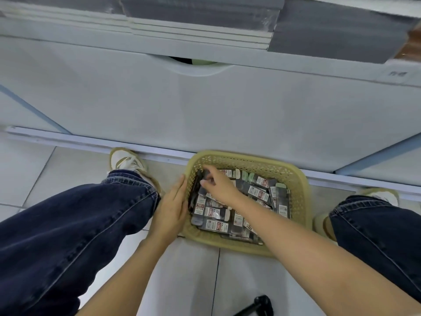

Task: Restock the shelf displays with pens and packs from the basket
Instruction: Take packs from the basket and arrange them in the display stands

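Observation:
A tan plastic basket [298, 192] sits on the floor against the base of a white shelf unit. Several dark pen packs [216, 212] with white and red labels fill it. My right hand [218, 183] reaches into the basket's far left corner, its fingers curled round a dark pack [206, 174] there. My left hand [172, 206] lies flat against the outside of the basket's left wall, fingers straight.
The white cabinet front [205, 106] rises straight ahead, with grey shelf edges [205, 17] above. My jeans-clad legs and shoes [127, 161] flank the basket on the tiled floor. A black object [259, 305] lies on the floor near the bottom edge.

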Demonstrator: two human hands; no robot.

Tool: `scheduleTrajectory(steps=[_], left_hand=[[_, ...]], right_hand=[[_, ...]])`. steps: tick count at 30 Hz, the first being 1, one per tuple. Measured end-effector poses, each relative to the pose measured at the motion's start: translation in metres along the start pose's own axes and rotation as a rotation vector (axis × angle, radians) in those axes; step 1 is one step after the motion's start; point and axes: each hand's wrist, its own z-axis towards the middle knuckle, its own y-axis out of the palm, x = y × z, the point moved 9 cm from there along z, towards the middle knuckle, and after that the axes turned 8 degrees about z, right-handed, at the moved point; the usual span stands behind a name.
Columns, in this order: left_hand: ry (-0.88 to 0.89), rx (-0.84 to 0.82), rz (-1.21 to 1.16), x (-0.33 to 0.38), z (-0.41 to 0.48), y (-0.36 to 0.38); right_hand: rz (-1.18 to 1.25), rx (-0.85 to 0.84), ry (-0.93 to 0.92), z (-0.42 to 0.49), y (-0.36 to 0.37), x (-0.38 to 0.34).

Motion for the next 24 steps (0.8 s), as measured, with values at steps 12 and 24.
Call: scheduleTrajectory(steps=[12,24], left_hand=[[-0.053,0.054,-0.023,-0.002,0.002,0.003],[-0.197,-0.023,-0.223,0.042,0.021,0.012]], right_hand=[[-0.030,0.044,-0.034,0.007,0.025,0.013],[0.541,0.144,0.005,-0.023,-0.049,-0.007]])
